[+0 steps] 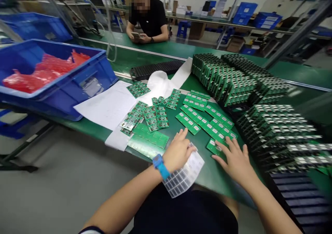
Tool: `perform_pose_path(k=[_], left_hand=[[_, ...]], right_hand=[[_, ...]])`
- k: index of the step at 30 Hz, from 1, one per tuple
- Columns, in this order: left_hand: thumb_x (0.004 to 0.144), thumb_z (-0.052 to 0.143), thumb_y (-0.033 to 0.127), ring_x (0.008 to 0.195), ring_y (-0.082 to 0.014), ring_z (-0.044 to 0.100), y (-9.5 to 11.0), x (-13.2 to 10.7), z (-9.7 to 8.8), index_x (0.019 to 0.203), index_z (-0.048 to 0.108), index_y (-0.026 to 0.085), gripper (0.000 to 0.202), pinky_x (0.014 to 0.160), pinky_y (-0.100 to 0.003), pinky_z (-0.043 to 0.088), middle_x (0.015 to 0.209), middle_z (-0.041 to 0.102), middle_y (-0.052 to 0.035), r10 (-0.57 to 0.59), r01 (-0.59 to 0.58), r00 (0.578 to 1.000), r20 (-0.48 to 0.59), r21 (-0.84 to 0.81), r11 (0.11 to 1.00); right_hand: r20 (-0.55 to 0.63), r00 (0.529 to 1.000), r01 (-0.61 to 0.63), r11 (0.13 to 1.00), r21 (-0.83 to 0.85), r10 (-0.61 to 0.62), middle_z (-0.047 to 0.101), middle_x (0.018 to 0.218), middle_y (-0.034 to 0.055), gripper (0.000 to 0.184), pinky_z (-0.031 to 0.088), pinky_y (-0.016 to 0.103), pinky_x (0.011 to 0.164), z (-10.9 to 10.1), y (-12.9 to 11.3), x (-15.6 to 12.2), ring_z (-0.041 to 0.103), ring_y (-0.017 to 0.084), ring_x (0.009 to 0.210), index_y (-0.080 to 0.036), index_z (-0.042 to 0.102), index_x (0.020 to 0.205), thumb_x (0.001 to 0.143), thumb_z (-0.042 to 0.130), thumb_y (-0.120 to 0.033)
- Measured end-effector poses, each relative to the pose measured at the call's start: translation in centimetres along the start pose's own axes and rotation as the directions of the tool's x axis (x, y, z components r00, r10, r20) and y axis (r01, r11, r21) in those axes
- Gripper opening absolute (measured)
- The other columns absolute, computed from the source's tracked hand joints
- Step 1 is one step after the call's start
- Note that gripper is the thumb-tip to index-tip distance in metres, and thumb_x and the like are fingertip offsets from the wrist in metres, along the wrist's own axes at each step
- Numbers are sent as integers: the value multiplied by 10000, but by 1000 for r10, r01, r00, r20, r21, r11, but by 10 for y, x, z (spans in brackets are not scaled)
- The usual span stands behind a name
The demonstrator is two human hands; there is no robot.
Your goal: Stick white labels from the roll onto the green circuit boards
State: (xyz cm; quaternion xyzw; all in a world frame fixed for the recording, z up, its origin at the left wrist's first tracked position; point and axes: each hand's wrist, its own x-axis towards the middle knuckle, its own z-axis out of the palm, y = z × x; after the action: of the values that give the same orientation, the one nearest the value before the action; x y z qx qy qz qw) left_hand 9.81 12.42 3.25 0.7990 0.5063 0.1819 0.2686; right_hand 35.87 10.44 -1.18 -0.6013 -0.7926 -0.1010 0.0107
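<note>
My left hand point(178, 152), with a blue watch point(160, 165) on its wrist, is at the table's front edge. Its thumb and fingers are closed about a sheet of labels point(178, 182), which hangs partly over the edge; the exact grip is hidden beneath the palm. To the right, my right hand point(237, 159) has its fingers spread, with the fingertips at a small green circuit board panel point(215, 147). Beyond both hands lie several long green circuit board panels point(202, 121) with white labels. Plain green panels point(147, 140) lie left of my left hand.
Racks point(225, 78) packed with upright boards stand at the right. Populated boards point(155, 114) and white paper point(109, 104) lie left of centre. A blue bin point(85, 83) with red plastic bags point(46, 69) stands at the far left. Across the table, a person point(150, 19) holds a phone.
</note>
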Motion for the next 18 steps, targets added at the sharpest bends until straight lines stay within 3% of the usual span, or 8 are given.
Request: perform_pose_path(k=[3, 6, 8, 11, 15, 18], left_hand=[[878, 478, 348, 1343, -287, 229, -1, -46, -17, 727, 547, 155, 255, 1066, -482, 304, 1418, 362, -137, 39, -43, 998, -49, -75, 996], [869, 503, 325, 1346, -301, 213, -9, -83, -27, 717, 563, 154, 236, 1073, -522, 270, 1377, 428, -130, -33, 30, 997, -65, -54, 998], [870, 505, 312, 1340, -311, 224, -17, -96, -27, 712, 572, 151, 236, 1069, -550, 253, 1359, 452, -131, -68, 65, 995, -75, -42, 997], [866, 512, 309, 1321, -314, 274, -28, -101, -21, 710, 585, 147, 236, 1062, -560, 256, 1340, 473, -135, -102, 99, 992, -73, -39, 994], [861, 521, 317, 1323, -297, 276, -36, -102, -13, 729, 595, 144, 229, 1085, -525, 242, 1347, 468, -124, -106, 104, 991, -86, -22, 994], [859, 522, 334, 1331, -290, 263, -36, -106, -7, 732, 598, 145, 240, 1092, -513, 237, 1353, 462, -118, -83, 83, 991, -107, -11, 997]], right_hand=[[-3, 1000, 7, 1000, -26, -7, 507, 1235, 224, 672, 339, 592, 901, -18, -16, 39, 412, 427, 1179, -125, 552, 1176, 757, 440, -639], [10, 990, 139, 988, 73, -140, 589, 1115, 190, 551, 403, 476, 877, -47, -51, 113, 533, 339, 1047, -110, 553, 1137, 843, 372, -540], [62, 977, 197, 972, 131, -206, 557, 1176, 192, 493, 436, 402, 846, -59, -84, 170, 535, 295, 1057, -99, 464, 1235, 886, 356, -429], [89, 961, 250, 961, 117, -261, 503, 1237, 206, 532, 446, 389, 832, -57, -131, 234, 522, 289, 1074, -99, 380, 1303, 852, 482, -362], [138, 960, 235, 969, 81, -244, 592, 1066, 101, 385, 491, 381, 770, -36, -160, 254, 594, 189, 900, -124, 509, 1159, 851, 523, -354], [68, 976, 201, 977, 69, -206, 597, 1051, 189, 383, 487, 404, 765, -35, -158, 244, 597, 248, 938, -43, 457, 1222, 891, 441, -234]])
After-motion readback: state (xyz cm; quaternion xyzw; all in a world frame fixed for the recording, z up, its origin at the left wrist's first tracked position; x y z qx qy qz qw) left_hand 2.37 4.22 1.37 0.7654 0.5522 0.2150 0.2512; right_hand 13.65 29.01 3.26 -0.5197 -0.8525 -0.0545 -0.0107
